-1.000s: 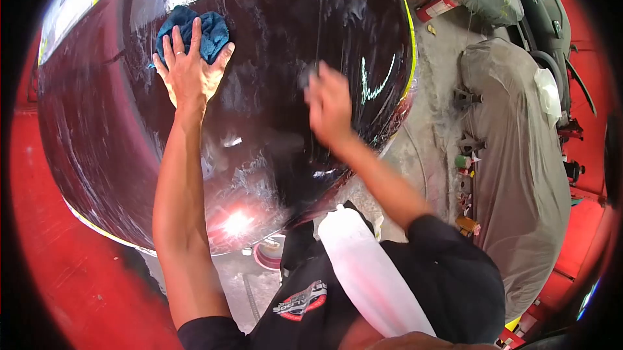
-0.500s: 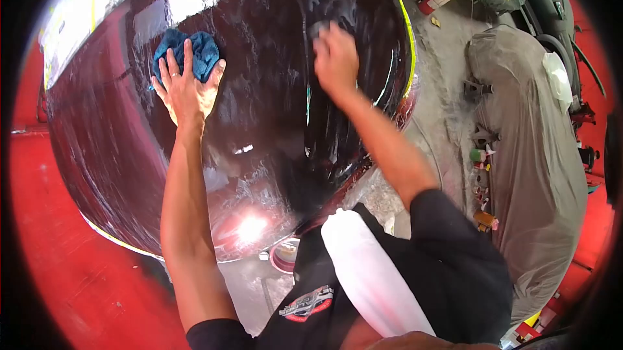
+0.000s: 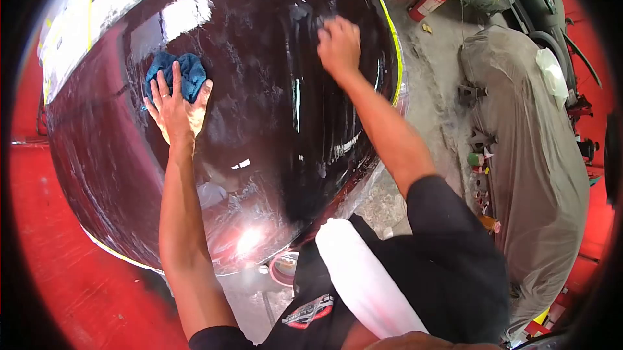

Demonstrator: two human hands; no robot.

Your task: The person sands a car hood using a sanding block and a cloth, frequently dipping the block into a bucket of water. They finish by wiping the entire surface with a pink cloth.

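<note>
A glossy dark maroon car panel [image 3: 250, 116], streaked with whitish smears, fills the middle of the view. My left hand [image 3: 176, 113] lies on it with fingers spread, pressing over a crumpled blue cloth [image 3: 192, 74]. Farther right, my right hand [image 3: 340, 46] is closed against the panel, its fingers curled downward. Whatever may be under those fingers is hidden. Pale streaks run down the surface to the left of and below that hand.
Yellow tape [image 3: 397, 58] edges the panel's right side, and masking sheeting [image 3: 71, 38] covers the far left. A grey covered object [image 3: 525, 155] stands at right, with a fire extinguisher [image 3: 428, 4] farther back. A tape roll [image 3: 283, 268] sits below the panel's near edge.
The view has shifted slightly. My right hand has moved a little rightward across the panel relative to the streaks. My left hand stays spread on the blue cloth.
</note>
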